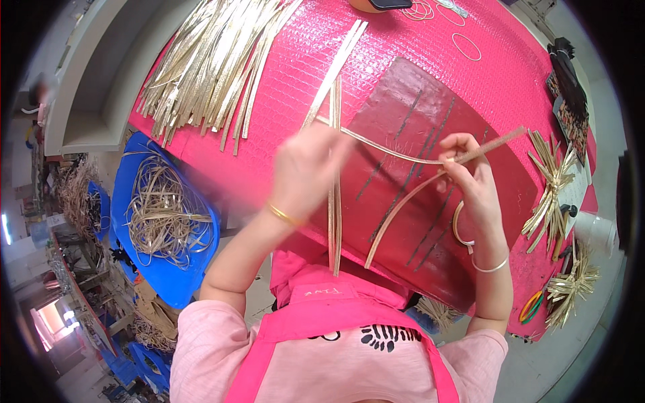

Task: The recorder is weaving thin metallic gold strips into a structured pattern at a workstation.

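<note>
Between thumb and fingers, my right hand (475,178) pinches gold strips (402,157). One length stretches left toward my other hand, another curves down over the dark red board (396,84), and an end sticks out up and right. My left hand (306,171) is smeared by motion, so its grip cannot be made out. It passes over a pair of gold strips (334,235) that runs toward my apron. Beyond it, two paler strips (334,75) lie slanted on the pink table cover. Black lines mark the board beneath my hands.
A large fan of gold strips (208,67) covers the table's far left. Left of the table, a blue container (205,252) holds tangled strips. Bundled strips (551,188) lie at the right edge, near a white roll (598,235). Thin rings (466,47) lie at the back.
</note>
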Available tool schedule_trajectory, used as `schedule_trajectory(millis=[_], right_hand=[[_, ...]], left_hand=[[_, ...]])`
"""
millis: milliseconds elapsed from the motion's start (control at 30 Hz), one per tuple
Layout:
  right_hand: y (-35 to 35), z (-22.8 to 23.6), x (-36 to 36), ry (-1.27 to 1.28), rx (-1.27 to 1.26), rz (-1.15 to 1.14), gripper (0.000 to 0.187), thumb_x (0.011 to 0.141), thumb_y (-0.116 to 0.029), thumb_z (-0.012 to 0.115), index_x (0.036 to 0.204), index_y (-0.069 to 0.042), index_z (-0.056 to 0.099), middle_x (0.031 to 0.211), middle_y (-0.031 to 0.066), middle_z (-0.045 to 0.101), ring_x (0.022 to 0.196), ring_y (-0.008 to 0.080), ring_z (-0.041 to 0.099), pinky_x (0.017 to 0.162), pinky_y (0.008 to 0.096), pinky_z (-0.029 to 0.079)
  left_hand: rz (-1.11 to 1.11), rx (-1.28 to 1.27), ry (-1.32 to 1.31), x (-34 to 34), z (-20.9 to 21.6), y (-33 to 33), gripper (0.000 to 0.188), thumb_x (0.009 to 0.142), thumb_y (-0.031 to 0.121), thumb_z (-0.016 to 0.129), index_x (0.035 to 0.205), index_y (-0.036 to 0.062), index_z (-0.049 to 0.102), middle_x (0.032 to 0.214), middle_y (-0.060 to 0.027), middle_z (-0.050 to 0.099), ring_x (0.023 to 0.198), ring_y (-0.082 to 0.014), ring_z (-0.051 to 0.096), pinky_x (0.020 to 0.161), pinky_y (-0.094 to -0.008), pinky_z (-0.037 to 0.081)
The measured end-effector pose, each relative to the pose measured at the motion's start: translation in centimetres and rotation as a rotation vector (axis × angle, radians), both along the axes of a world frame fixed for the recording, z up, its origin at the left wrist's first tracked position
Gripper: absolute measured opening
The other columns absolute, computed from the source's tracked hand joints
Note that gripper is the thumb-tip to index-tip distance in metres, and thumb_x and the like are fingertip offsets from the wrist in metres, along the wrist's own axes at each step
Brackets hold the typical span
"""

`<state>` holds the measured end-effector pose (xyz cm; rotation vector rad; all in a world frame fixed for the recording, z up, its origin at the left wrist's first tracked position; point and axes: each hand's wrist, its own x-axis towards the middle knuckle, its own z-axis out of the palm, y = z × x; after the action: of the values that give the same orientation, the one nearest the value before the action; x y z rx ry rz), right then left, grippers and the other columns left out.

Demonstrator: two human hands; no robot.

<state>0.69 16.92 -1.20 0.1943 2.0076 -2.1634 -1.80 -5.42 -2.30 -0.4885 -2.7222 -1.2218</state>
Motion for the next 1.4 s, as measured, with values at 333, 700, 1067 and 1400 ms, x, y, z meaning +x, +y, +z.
schedule_trajectory(millis=[333, 700, 1067, 1400], right_hand=[[1.6, 0.0, 1.5, 0.020, -0.011, -0.116, 0.023, 0.078, -0.005, 0.048, 0.100, -0.002, 0.043, 0.075, 0.0030, 0.048, 0.057, 0.0067, 0.049, 0.048, 0.0171, 0.038], [0.3, 3.9, 2.6, 0.150, 0.018, -0.049, 0.023, 0.075, -0.009, 0.057, 0.095, 0.002, 0.053, 0.078, 0.0018, 0.056, 0.067, 0.0068, 0.049, 0.062, 0.0199, 0.040], [-1.0, 2.9, 2.1, 0.109, -0.075, -0.031, 0.017, 0.076, -0.003, 0.055, 0.091, 0.005, 0.056, 0.072, 0.0058, 0.058, 0.062, 0.0100, 0.056, 0.059, 0.0201, 0.047], [-4.8, 2.0, 2.2, 0.263, -0.271, -0.255, 0.013, 0.076, -0.002, 0.056, 0.086, 0.006, 0.056, 0.077, 0.0105, 0.060, 0.069, 0.0148, 0.058, 0.062, 0.0236, 0.049]], left_hand=[[0.069, 0.160, -0.455, -1.4, -2.3, -2.1, 0.021, 0.069, 0.021, 0.063, 0.076, 0.0015, 0.058, 0.065, -0.0107, 0.057, 0.061, -0.0196, 0.056, 0.054, -0.0306, 0.043], [-0.153, 0.710, -0.648, -0.2, 6.7, -1.3, 0.017, 0.074, 0.011, 0.058, 0.086, -0.0016, 0.059, 0.068, -0.0032, 0.057, 0.057, -0.0081, 0.053, 0.050, -0.0187, 0.044], [-0.232, 0.658, -0.787, -0.2, 6.4, 1.5, 0.020, 0.074, 0.007, 0.058, 0.091, -0.0036, 0.056, 0.079, -0.0072, 0.059, 0.069, -0.0115, 0.057, 0.059, -0.0225, 0.049], [-0.164, 1.051, -0.731, 1.2, 5.4, 3.8, 0.014, 0.075, 0.003, 0.055, 0.089, -0.0011, 0.056, 0.081, -0.0093, 0.059, 0.071, -0.0159, 0.058, 0.061, -0.0285, 0.050]])
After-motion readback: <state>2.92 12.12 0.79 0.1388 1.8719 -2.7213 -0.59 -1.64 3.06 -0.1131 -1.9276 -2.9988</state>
